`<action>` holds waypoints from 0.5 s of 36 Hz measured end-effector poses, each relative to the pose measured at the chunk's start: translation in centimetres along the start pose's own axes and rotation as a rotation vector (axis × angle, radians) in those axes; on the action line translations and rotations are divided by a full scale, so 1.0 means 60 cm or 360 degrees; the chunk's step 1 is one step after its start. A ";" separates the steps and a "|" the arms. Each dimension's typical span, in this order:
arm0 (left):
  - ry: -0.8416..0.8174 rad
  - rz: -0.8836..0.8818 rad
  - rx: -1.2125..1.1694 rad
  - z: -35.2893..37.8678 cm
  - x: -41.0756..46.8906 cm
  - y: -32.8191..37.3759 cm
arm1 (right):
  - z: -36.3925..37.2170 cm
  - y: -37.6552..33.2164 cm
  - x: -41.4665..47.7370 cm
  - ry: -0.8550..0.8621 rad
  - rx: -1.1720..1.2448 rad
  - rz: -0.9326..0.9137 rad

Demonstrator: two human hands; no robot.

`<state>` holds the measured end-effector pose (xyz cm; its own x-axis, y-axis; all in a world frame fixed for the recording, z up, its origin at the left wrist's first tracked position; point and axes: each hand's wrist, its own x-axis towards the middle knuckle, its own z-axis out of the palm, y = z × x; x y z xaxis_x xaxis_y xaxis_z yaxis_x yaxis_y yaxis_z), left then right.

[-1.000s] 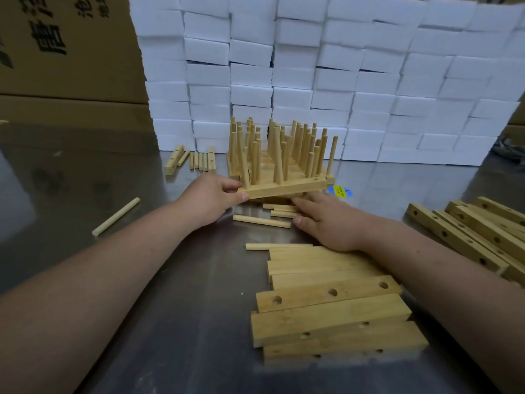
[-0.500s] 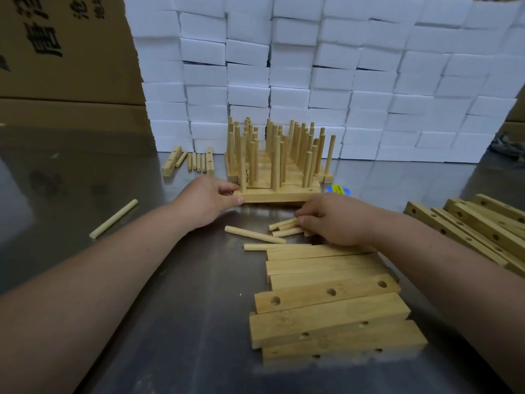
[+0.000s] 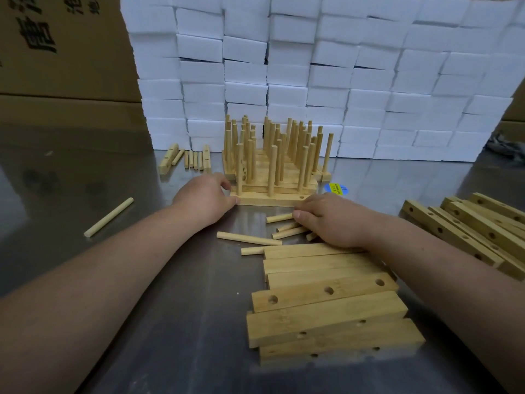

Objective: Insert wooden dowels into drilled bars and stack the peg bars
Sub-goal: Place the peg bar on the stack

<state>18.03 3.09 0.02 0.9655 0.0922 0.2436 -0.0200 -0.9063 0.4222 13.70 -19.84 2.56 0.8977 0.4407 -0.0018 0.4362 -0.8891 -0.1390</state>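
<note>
**Student:** Which relation governs the coming move?

**Instructor:** The empty hole (image 3: 302, 197) at the right end of the front peg bar (image 3: 270, 201), set against the loose dowels (image 3: 287, 233). The hole lies just beyond the fingertips of the right grip (image 3: 335, 220). The dowels lie beneath and just left of those fingertips, flat on the bench (image 3: 170, 280). Their long axes run roughly left-right, slightly fanned. The hole's axis is vertical, so a dowel probably has to be tipped upright before it enters.

**Student:** Which grip is nearer, and what does each hold?

**Instructor:** The right grip is nearer both dowels and hole. Its fingers bend down over the dowels and touch them; whether one is actually pinched cannot be told. The left grip (image 3: 204, 200), well left of the hole, closes on the bar's left end, thumb on the front face, fingers curled behind.

**Student:** And the bar itself?

**Instructor:** It lies between the two grips, long axis left-right, with two dowels upright in it. The stack of peg bars (image 3: 284, 177) stands just beyond it.
</note>
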 end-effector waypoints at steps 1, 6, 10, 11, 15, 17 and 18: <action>-0.0001 0.0002 -0.0015 -0.001 -0.001 0.001 | 0.000 0.001 0.000 0.0003 0.0005 0.0009; 0.0009 0.0105 -0.0147 -0.002 -0.007 0.001 | 0.002 -0.001 0.000 -0.0037 -0.0017 0.0051; 0.0009 0.0121 -0.0198 -0.003 -0.007 0.000 | 0.004 -0.001 0.000 -0.0071 0.0050 0.0087; 0.0005 0.0120 -0.0201 -0.003 -0.008 0.000 | 0.005 -0.001 0.000 -0.0073 0.0067 0.0089; -0.0011 0.0082 -0.0209 -0.011 -0.013 0.006 | 0.004 -0.002 -0.002 -0.0079 0.0084 0.0098; 0.0004 0.0069 -0.0138 -0.023 -0.014 0.012 | 0.003 -0.003 -0.002 -0.0090 0.0038 0.0108; 0.0000 0.0081 -0.0089 -0.032 -0.015 0.017 | 0.003 -0.003 -0.002 -0.0093 0.0008 0.0112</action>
<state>16.63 2.85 1.91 0.9629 0.0463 0.2659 -0.0837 -0.8854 0.4573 13.51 -19.68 2.43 0.9209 0.3835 -0.0695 0.3715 -0.9176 -0.1415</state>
